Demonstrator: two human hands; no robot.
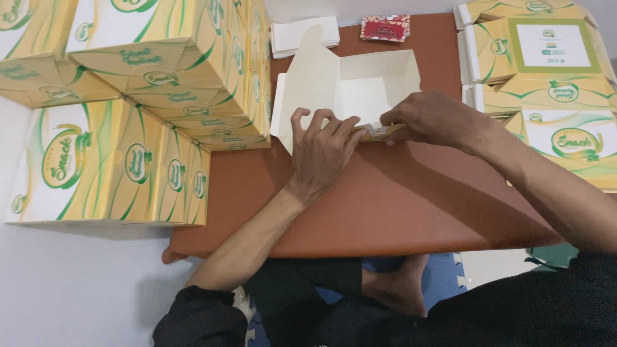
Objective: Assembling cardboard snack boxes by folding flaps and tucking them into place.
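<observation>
Two bare forearms reach from dark sleeves at the near edge across a smooth, matte reddish-brown table (pixel 385 205). Below its near edge, crossed legs and a bare foot rest on a blue foam mat (pixel 443 276). The left hand (pixel 321 151) lies palm down, fingers spread narrowly and curled, pressing the near wall of a half-folded white cardboard box (pixel 360 83) that sits at the middle of the table. The right hand (pixel 427 119) pinches that same near wall just beside it, thumb and fingers closed on a yellow-printed flap. This box is open-topped, its plain inside showing, with a tall lid flap standing on its left side.

Left of the hands, finished boxes (pixel 128 128) of glossy card, printed yellow, green and white, stand stacked in blocky rows. At the right, flat and part-folded boxes (pixel 553 77) of the same print lie piled. Farther off lie a stack of white paper sheets (pixel 302 32) and a small red packet (pixel 384 28).
</observation>
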